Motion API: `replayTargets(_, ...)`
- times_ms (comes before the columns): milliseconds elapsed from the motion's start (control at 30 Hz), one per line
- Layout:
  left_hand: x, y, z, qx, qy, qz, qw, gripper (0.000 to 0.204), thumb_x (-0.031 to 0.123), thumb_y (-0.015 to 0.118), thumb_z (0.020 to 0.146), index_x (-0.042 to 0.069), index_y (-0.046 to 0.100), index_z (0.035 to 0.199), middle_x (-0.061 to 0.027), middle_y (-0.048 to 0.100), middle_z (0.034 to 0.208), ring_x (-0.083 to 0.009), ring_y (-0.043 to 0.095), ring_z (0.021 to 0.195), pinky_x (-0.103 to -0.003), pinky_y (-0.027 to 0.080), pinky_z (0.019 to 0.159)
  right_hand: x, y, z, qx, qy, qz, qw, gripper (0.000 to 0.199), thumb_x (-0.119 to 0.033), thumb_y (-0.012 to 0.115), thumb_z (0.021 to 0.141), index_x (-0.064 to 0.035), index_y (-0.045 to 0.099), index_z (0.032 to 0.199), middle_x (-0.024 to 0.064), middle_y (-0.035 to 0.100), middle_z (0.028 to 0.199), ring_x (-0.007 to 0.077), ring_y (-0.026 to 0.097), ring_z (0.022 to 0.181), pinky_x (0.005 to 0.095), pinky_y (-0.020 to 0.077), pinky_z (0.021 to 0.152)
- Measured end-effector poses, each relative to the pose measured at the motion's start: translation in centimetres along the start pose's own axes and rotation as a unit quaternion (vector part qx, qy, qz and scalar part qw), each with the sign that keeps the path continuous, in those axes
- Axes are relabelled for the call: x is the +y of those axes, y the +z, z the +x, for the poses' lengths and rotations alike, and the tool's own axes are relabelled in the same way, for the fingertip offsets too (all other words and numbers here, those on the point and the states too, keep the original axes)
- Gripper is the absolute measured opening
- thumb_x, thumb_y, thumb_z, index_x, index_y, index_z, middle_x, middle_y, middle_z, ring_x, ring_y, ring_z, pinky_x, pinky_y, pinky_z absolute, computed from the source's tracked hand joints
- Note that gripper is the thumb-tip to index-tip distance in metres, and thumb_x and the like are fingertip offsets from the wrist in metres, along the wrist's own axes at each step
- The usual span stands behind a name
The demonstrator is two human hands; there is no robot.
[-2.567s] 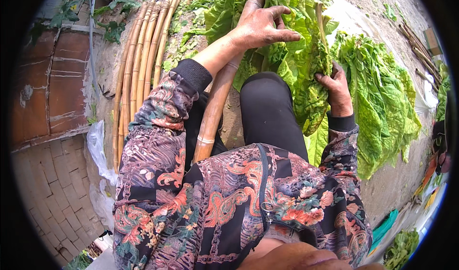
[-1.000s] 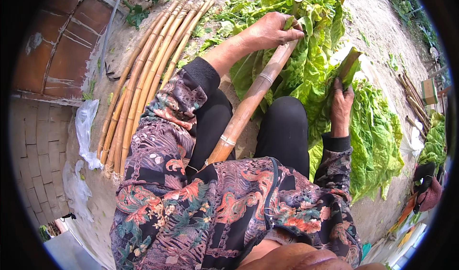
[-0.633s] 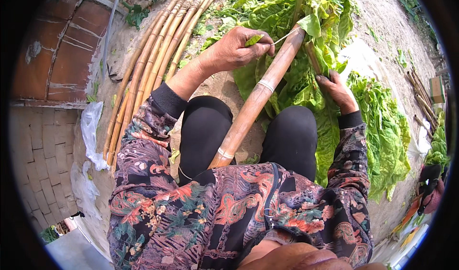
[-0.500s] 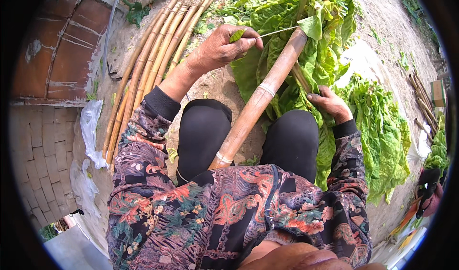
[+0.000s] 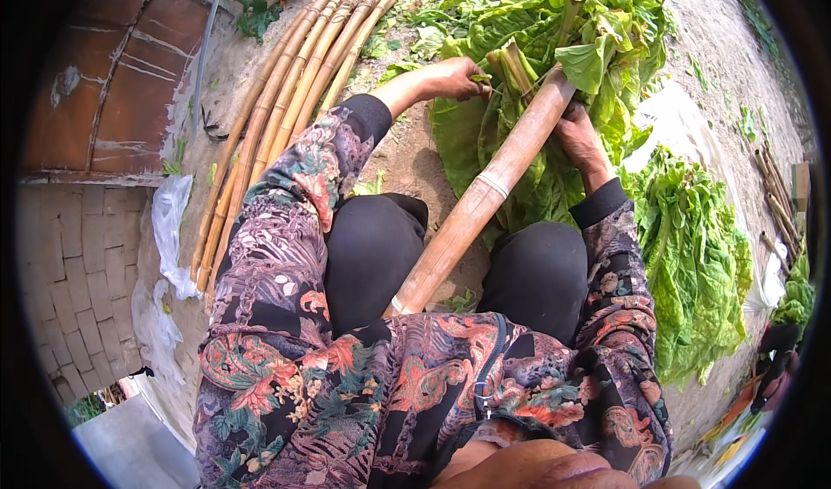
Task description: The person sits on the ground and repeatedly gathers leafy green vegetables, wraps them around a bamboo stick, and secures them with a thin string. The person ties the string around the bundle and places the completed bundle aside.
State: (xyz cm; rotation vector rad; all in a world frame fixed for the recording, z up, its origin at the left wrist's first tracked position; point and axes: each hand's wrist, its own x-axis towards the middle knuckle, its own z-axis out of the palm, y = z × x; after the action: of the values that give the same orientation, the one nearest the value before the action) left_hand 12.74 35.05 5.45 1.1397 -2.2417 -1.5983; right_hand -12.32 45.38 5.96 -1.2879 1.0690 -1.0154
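Bamboo poles [image 5: 294, 99] are laid on the ground [image 5: 407, 169] at left; leaves [image 5: 619, 17] are bunched at the central bamboo pole's [image 5: 472, 208] far end; a leaf pile [image 5: 691, 273] is set right.

Rust-brown panel [image 5: 147, 99] w/ whitish streaks, 10 o'c; thin grey pipe [image 5: 210, 39] alongside, same hr. Brickwork [image 5: 82, 281] just below panel, btwn 8 & 9. Crumpled whitish plastic [image 5: 171, 234], 9. Grey slab [image 5: 134, 446], approx 8. Brown sticks [image 5: 776, 190], 3 o'c; white bag [image 5: 768, 283] nr them.
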Motion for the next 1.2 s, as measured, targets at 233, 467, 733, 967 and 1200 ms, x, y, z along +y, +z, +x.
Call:
replayTargets(233, 16.0, -3.8, 2.8, 0.117, 0.182, 0.324, 0.921, 0.030, 0.029, 0.069, 0.073, 0.004, 0.069, 0.090, -0.0150, 0.066, 0.074, -0.0249, 0.064, 0.067, -0.037, 0.049, 0.063, -0.8, 0.4, 0.8, 0.114, -0.043, -0.059, 0.991, 0.018, -0.005, 0.061, 0.083, 0.0034, 0.062, 0.099, 0.0061, 0.065, 0.097, 0.0123, 0.058, 0.088, 0.0291, 0.0470, 0.080)
replayTargets(467, 16.6, -0.4, -4.9, 0.154, 0.211, 0.098, 0.960, 0.025, 0.023, 0.059, 0.089, 0.000, 0.069, 0.093, -0.0014, 0.065, 0.078, -0.0074, 0.054, 0.072, -0.024, 0.042, 0.064, 2.7, 1.4, 5.3, 0.281, -0.235, 0.050, 0.929, 0.019, -0.021, 0.051, 0.091, -0.0040, 0.060, 0.094, 0.0054, 0.062, 0.087, 0.0128, 0.058, 0.078, 0.0281, 0.0484, 0.070)
replayTargets(733, 16.0, 10.4, -1.8, 0.253, 0.250, 0.190, 0.915, 0.017, 0.010, 0.062, 0.082, 0.002, 0.069, 0.095, -0.0189, 0.066, 0.080, -0.0295, 0.061, 0.087, -0.035, 0.046, 0.078, 1.6, 3.5, -0.1, 0.182, -0.271, -0.117, 0.938, 0.018, -0.014, 0.062, 0.081, -0.0046, 0.059, 0.096, 0.0168, 0.059, 0.097, 0.0267, 0.055, 0.096, 0.0366, 0.0464, 0.083)
replayTargets(967, 17.0, 9.8, -2.3, 0.259, 0.261, 0.136, 0.920, 0.020, 0.014, 0.062, 0.085, 0.000, 0.068, 0.097, -0.0165, 0.068, 0.083, -0.0218, 0.063, 0.074, -0.031, 0.047, 0.075, 12.9, -10.6, -18.3, 0.489, 0.149, -0.406, 0.757, 0.028, -0.022, 0.064, 0.079, -0.0049, 0.062, 0.101, 0.0152, 0.066, 0.090, 0.0297, 0.064, 0.082, 0.0394, 0.0496, 0.074)
replayTargets(1200, 16.7, 9.4, -2.4, 0.250, 0.238, 0.172, 0.923, 0.019, 0.012, 0.059, 0.088, 0.001, 0.068, 0.101, -0.0093, 0.068, 0.089, -0.0149, 0.059, 0.086, -0.026, 0.045, 0.078, 20.9, -9.5, -20.7, 0.407, 0.358, -0.517, 0.663, 0.031, -0.027, 0.070, 0.072, -0.0058, 0.059, 0.092, 0.0137, 0.063, 0.094, 0.0297, 0.061, 0.089, 0.0411, 0.0449, 0.079)
